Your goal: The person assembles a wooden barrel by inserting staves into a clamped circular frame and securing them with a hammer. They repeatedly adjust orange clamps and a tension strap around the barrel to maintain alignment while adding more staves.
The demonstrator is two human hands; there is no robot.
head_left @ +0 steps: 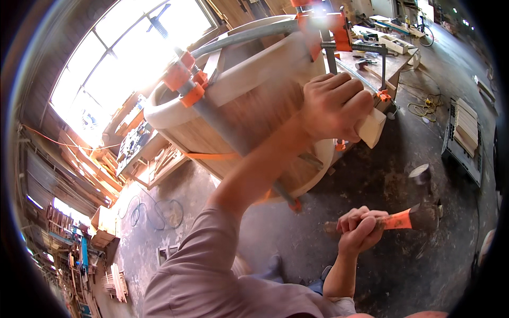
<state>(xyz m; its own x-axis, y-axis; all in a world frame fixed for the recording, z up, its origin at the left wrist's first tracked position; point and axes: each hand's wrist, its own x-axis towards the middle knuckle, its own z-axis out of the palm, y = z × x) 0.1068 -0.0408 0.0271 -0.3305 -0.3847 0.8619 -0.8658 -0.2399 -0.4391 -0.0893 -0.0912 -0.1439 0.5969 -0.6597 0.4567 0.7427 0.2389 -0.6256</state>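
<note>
Spreading across the lower and right parts of the frame, a dark, worn concrete floor (313, 249) lies under a large, rounded wooden body (249, 100) with a thick pale rim, which fills the upper middle. A bright paned window (114, 58) takes up the upper left, and at the upper right stands a workbench (395, 63) with tools and pieces of wood on it. Smaller than these, near the right edge, a dark tray (464, 163) bears several pale boards (466, 126).

A clamp (228, 127) with orange fittings and a long grey bar runs slantwise down the front of the wooden body; another orange clamp (333, 26) sits at its rim, at the top of the frame. An orange strap (214, 156) crosses the body's side.

At the lower right is a long-handled tool (398, 220) with an orange section; its dark far end is blurred, so its exact kind cannot be told. The right hand (363, 228) is closed firmly round its handle, thumb and fingers wrapped together.

The left arm reaches across the wooden body to the upper middle right, where the left hand (336, 103), knuckles up, has its fingers curled tightly over a pale wooden block (373, 129). The block juts out past the hand, beside the body's right side; whether the two touch cannot be told.
</note>
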